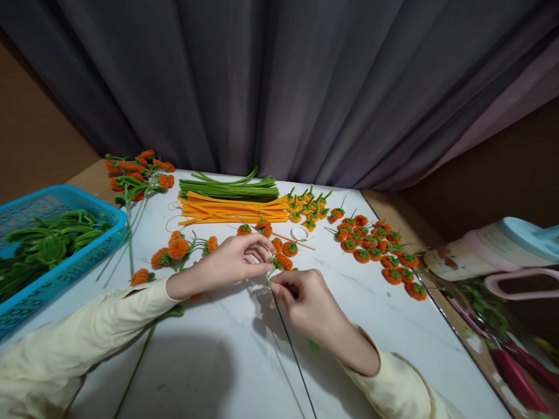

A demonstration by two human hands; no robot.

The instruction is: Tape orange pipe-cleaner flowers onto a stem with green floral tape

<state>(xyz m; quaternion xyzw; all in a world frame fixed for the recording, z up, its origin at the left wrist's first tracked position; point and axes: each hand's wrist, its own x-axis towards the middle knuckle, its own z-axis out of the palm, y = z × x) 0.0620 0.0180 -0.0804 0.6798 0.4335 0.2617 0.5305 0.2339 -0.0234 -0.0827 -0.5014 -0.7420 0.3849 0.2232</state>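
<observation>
My right hand (305,302) pinches a long thin green wire stem (293,343) just below its top; the rest slants down toward the front edge. My left hand (238,256) is closed at the head of that stem, thumb and fingertips together by a small orange chenille pumpkin (283,262) with green at its base. Part of the stem's top is hidden by the fingers. Behind the left forearm lies a cluster of orange pumpkins (179,248) on green stems, and another stem (136,372) runs out beneath that arm.
A blue basket (114,216) of green leaves stands left. Green (227,189) and yellow-orange chenille stems (231,209) lie at the back. Several loose pumpkins (371,240) are right, near a white ring (300,234). Beyond the board's right edge are a tumbler (480,247) and red-handled pliers (519,378).
</observation>
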